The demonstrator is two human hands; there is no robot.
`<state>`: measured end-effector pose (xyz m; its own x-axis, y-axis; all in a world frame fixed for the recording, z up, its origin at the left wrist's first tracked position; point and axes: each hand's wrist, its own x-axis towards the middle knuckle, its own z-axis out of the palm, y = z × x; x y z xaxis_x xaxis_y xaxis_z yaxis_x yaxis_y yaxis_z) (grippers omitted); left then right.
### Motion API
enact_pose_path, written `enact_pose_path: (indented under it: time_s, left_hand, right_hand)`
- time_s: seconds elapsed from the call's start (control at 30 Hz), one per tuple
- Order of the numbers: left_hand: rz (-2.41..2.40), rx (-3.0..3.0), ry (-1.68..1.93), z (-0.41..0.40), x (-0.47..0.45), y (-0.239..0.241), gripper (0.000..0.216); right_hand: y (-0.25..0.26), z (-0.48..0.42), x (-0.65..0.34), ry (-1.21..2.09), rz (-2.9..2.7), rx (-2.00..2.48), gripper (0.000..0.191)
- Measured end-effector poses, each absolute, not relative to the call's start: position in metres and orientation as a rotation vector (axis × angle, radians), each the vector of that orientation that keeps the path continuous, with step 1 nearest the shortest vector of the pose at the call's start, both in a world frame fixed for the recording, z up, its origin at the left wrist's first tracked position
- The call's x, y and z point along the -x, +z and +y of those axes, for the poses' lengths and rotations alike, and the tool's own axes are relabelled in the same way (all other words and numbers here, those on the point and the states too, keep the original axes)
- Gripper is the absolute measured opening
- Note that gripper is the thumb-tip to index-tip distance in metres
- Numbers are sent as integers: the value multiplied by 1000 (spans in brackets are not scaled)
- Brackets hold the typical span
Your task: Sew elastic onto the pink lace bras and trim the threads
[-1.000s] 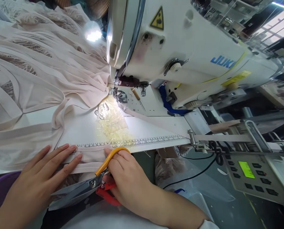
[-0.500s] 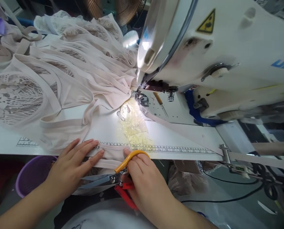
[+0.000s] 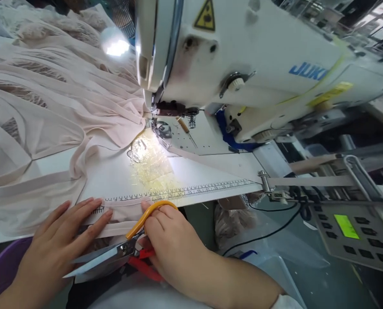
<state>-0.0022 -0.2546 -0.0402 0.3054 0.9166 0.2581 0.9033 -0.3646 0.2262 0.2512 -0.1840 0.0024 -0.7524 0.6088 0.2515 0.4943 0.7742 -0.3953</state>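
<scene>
One pair of scissors [image 3: 123, 249] sits in the closed right hand [image 3: 175, 238], lower centre of the frame, its blades angled toward the lower left, near the left hand [image 3: 62, 238]; a careless twist could nick that palm or snag the cloth [image 3: 125, 213] between the hands. The left hand lies spread, clasping nothing, fingertips on that cloth, while a right fingertip seems to pin its other end. The strip rests along the ruler [image 3: 207, 188] at the table's near edge, so a lifted finger could let it creep off the marks, and too hard a pull could stretch it. Toward the upper left, the heap of cloth [image 3: 59, 103] might drag it askew, if joined. A purple basket [image 3: 0, 266] at lower left could catch slipping cloth. Farther out, at upper centre, the awl [image 3: 185, 129] on the sewing machine [image 3: 252, 56] could snag cloth swept across it.
</scene>
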Motion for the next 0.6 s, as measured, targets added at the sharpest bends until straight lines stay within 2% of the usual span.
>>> enact_pose_path:
  time_s: [0.1, 0.33, 0.47, 0.6]
  left_hand:
    - [1725, -2516, 533, -253, 3, -39, 61]
    - [1845, -2366, 658, -254, -2, -42, 48]
    - [1760, -2583, 604, -252, 3, -48, 60]
    - [1751, -2698, 629, -246, 5, -51, 47]
  right_hand:
    - [1, -183, -252, 441, -2638, 856, 38]
    - [-3, -187, -252, 402, -2649, 894, 37]
    - [-5, -184, -242, 315, -2681, 882, 17]
    - [-4, -179, -229, 300, -2744, 836, 12]
